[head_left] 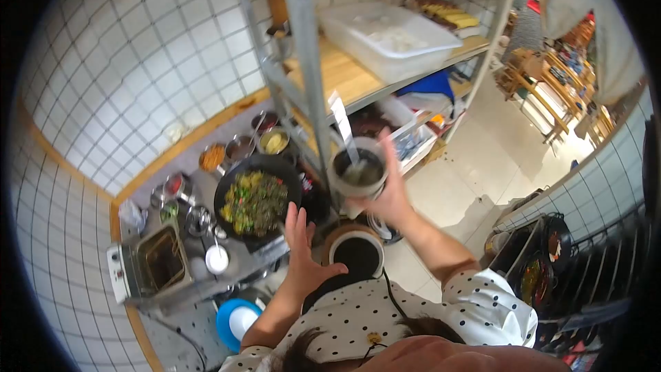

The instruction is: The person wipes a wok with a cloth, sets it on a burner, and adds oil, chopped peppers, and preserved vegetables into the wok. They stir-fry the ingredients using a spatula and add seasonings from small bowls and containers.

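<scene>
My right hand is wrapped round a round container, which has dark contents and a pale flat-handled utensil standing in it. Lower and to the left, my left hand has its fingers spread and holds nothing. Its fingertips are near the right edge of a black pan filled with chopped green, yellow and dark food. Below my hands, a round pot shows a black interior and a pale rim.
Several small bowls, one with orange food, stand behind the pan. A fryer is at the left. A metal shelf holds a white plastic tub. A blue basin lies below; dark pans are at the right.
</scene>
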Demonstrator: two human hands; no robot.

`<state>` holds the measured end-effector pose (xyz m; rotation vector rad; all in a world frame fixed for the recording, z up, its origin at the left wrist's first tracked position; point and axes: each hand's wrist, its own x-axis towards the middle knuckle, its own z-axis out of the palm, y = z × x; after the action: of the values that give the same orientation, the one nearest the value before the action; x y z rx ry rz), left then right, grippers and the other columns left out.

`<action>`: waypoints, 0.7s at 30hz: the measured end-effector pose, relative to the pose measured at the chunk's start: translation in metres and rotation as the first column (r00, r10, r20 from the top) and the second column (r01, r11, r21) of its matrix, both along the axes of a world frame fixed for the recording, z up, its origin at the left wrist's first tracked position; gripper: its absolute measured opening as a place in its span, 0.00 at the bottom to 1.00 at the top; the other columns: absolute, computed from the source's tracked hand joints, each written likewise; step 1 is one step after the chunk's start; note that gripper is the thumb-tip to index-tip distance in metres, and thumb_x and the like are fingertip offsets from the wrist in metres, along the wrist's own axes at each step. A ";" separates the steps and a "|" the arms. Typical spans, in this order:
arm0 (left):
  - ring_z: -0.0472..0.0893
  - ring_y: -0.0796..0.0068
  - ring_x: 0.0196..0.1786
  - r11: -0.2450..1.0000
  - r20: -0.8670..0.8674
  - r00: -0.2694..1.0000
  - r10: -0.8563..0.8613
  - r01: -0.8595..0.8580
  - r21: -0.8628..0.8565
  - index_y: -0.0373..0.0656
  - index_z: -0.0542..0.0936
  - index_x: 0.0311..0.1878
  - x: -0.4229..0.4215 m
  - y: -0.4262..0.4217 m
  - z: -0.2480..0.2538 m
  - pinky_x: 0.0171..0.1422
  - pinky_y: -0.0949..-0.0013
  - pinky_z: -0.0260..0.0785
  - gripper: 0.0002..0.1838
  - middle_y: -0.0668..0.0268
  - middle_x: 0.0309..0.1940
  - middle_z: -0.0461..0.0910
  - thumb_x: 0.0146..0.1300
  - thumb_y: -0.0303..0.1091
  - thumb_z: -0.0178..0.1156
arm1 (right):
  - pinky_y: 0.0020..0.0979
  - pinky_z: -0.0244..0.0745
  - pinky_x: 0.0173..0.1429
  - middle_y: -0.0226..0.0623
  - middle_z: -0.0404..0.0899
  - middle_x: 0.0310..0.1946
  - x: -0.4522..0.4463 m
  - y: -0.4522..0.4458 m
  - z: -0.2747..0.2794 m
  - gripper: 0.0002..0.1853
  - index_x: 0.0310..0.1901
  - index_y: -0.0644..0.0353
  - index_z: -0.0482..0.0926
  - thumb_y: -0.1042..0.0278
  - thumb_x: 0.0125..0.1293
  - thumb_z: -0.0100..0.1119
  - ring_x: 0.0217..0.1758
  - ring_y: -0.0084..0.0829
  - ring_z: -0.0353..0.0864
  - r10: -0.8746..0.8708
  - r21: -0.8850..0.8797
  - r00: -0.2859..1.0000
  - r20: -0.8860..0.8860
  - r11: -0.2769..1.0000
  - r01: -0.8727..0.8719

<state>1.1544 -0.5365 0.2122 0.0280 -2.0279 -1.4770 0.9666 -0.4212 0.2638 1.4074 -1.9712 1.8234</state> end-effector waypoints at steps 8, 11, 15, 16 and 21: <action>0.66 0.66 0.62 0.982 0.055 0.998 -0.009 -0.002 0.189 0.40 0.52 0.65 -0.009 0.025 -0.033 0.66 0.64 0.57 0.60 0.61 0.57 0.66 0.25 0.27 0.78 | 0.32 0.54 0.67 0.42 0.60 0.61 0.043 0.040 -0.058 0.50 0.70 0.62 0.40 0.58 0.56 0.65 0.65 0.33 0.59 0.531 -0.036 0.700 0.477 0.808 -0.588; 0.68 0.67 0.60 0.989 0.060 0.990 -0.124 0.119 0.086 0.38 0.59 0.61 -0.001 0.022 -0.027 0.65 0.64 0.57 0.54 0.62 0.54 0.67 0.24 0.27 0.76 | 0.22 0.65 0.47 0.34 0.71 0.42 0.018 0.036 -0.042 0.34 0.66 0.62 0.55 0.56 0.63 0.54 0.44 0.22 0.70 0.586 -0.164 0.396 0.707 0.680 -0.714; 0.66 0.67 0.61 0.926 0.126 0.940 -0.318 0.279 0.252 0.38 0.61 0.60 0.011 0.023 -0.029 0.66 0.65 0.54 0.52 0.62 0.56 0.68 0.25 0.29 0.76 | 0.18 0.59 0.29 0.23 0.69 0.21 0.003 0.018 -0.028 0.16 0.49 0.61 0.74 0.62 0.64 0.51 0.23 0.15 0.64 0.553 0.065 0.458 0.696 0.586 -0.808; 0.68 0.67 0.60 0.937 0.133 0.956 -0.263 0.221 0.270 0.38 0.61 0.61 0.018 0.026 -0.029 0.66 0.64 0.56 0.52 0.61 0.56 0.68 0.25 0.28 0.76 | 0.18 0.59 0.28 0.23 0.69 0.20 0.006 0.016 -0.023 0.13 0.45 0.61 0.75 0.62 0.64 0.52 0.22 0.15 0.65 0.559 0.115 0.496 0.665 0.579 -0.807; 0.71 0.64 0.57 0.979 0.146 0.968 0.202 -0.203 -0.009 0.38 0.59 0.62 0.040 0.001 -0.036 0.63 0.62 0.61 0.53 0.58 0.53 0.72 0.27 0.31 0.76 | 0.20 0.71 0.33 0.30 0.77 0.25 0.022 -0.001 -0.011 0.08 0.34 0.60 0.76 0.66 0.65 0.52 0.28 0.17 0.76 0.530 0.297 0.699 0.480 0.652 -0.698</action>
<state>1.1941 -0.5355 0.1765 0.3455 -2.0664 -1.3860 0.9887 -0.4219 0.2531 2.3059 -2.4242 2.0560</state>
